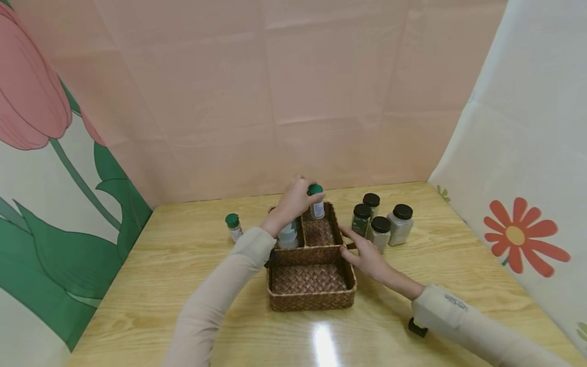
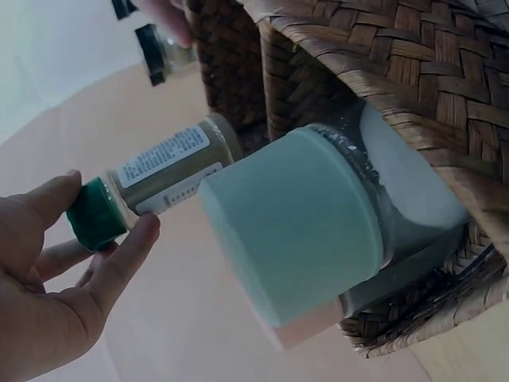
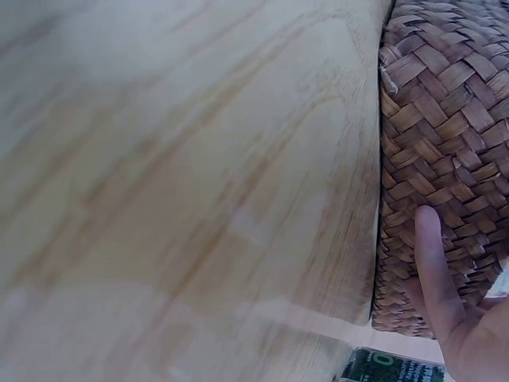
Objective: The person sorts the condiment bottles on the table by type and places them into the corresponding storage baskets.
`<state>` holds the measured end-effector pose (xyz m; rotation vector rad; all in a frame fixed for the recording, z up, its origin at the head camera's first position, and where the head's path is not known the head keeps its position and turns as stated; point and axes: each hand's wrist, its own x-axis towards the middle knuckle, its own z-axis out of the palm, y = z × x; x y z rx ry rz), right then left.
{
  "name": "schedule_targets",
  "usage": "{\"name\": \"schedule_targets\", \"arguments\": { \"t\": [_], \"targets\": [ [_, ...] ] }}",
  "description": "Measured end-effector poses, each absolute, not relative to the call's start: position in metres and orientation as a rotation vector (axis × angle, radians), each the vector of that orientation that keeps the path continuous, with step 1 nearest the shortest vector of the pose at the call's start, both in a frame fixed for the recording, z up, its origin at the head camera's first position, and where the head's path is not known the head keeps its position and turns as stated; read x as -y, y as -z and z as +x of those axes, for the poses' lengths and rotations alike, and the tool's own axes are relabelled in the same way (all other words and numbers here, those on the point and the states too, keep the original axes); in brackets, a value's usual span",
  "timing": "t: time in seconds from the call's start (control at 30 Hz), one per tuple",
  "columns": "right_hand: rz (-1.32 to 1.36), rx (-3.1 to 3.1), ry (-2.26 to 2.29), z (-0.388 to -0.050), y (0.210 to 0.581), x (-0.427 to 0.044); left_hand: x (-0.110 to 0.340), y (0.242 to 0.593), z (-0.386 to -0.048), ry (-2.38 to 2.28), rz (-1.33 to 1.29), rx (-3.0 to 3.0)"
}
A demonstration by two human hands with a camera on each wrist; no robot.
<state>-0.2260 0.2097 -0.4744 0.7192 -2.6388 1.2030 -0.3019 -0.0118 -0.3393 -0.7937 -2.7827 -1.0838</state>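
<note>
The basket [image 1: 312,302] is woven from flat brown strips that look like plant fibre – rough and ridged, with a faint sheen – whereas the table [image 1: 151,285] has a smooth, glossy wood-grain surface. The bottle [image 2: 175,163] looks smooth and see-through, its green cap [image 2: 95,215] plastic, its labels [image 2: 163,157] papery; the sleeve [image 1: 220,290] is soft matt cloth, the backdrop [image 1: 275,102] thin and creased.

Green-capped jar [image 1: 317,210], brown woven basket [image 1: 312,302], red-petalled flower [image 1: 527,237], pink backdrop [image 1: 293,102]

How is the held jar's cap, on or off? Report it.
On: the left hand pinches the green cap, which covers the top of the labelled jar.
</note>
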Motion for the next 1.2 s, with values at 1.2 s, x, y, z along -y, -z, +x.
{"name": "schedule_targets", "arguments": {
  "t": [1.2],
  "targets": [
    [0.68, 2.675, -1.22, -0.223, 0.47, -0.208, -0.002, 0.37, -0.318, 0.943, -0.657, 2.89]
  ]
}}
